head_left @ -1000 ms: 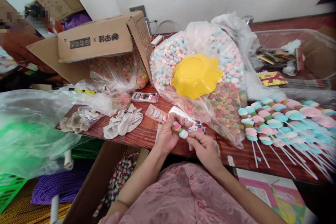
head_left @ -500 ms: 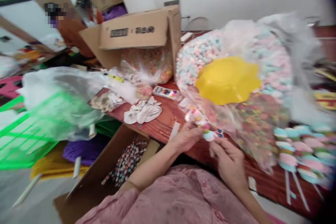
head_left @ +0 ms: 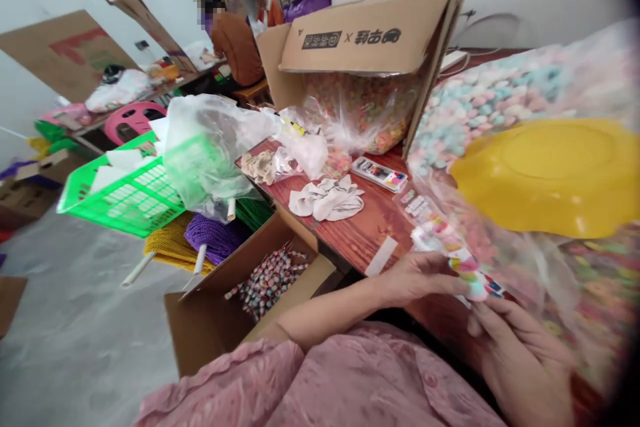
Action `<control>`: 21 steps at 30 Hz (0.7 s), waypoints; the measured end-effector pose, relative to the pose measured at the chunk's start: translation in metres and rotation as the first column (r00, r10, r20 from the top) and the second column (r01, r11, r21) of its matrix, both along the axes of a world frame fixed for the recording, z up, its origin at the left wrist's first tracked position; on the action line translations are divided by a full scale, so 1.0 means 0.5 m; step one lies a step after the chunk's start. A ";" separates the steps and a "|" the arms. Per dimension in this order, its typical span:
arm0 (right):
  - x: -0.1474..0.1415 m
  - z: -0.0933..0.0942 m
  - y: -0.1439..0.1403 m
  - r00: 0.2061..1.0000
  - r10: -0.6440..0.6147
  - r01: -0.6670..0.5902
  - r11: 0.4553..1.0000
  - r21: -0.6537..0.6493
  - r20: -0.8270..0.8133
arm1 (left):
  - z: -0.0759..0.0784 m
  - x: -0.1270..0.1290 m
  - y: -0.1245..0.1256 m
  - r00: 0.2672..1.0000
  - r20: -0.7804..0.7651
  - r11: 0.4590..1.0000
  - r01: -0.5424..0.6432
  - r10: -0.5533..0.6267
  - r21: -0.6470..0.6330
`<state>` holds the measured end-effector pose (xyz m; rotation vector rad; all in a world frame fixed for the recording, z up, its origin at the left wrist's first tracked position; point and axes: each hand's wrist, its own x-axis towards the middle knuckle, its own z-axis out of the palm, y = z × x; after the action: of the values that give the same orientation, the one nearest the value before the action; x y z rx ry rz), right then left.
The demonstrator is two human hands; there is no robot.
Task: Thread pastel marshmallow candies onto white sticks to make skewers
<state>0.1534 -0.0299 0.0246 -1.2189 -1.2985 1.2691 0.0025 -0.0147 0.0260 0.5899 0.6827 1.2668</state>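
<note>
Left hand: I have my left hand [head_left: 420, 277] over the table [head_left: 350, 230], just inside the near edge, thumb and forefinger pinching the candies [head_left: 466, 267] from the side.
Right hand: I see my right hand [head_left: 530, 353] close by, thumb and forefinger drawn together at the lower end of the candies, by a pale blue piece; whether they grip anything there, I cannot tell.
Candies: a short slanting row, yellow and green next to the blue, between my two hands.
Packs: printed packs [head_left: 416, 205] lie just beyond the candies, partly hidden.
Near edge: a paper strip [head_left: 381, 255] lies along it, left of my left hand; white gloves [head_left: 327, 199] rest farther left.
Left corner: a beige cloth [head_left: 257, 165] sits there.
Behind the gloves: a flat case [head_left: 380, 173], then a carton [head_left: 365, 27] lying open, a clear bag of candy rings [head_left: 357, 107] in its mouth.
Right side: a yellow plate [head_left: 543, 177] lies on a bag of marshmallows [head_left: 490, 103].
Below the near edge: a box [head_left: 193, 330] holds beaded strands [head_left: 270, 280]; a green basket [head_left: 130, 193] stands past it.
Background: two people sit at another table, one in a brown top [head_left: 237, 47].
</note>
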 end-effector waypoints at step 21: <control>0.042 -0.028 0.001 0.789 -0.369 -0.188 0.617 0.764 0.492 | 0.075 -0.038 0.063 0.852 0.388 0.930 -0.270 0.352 -0.251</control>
<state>0.1743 -0.0293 0.0104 -1.0091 -1.9386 0.0503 -0.0162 0.0167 0.0636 0.0293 0.5298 1.5527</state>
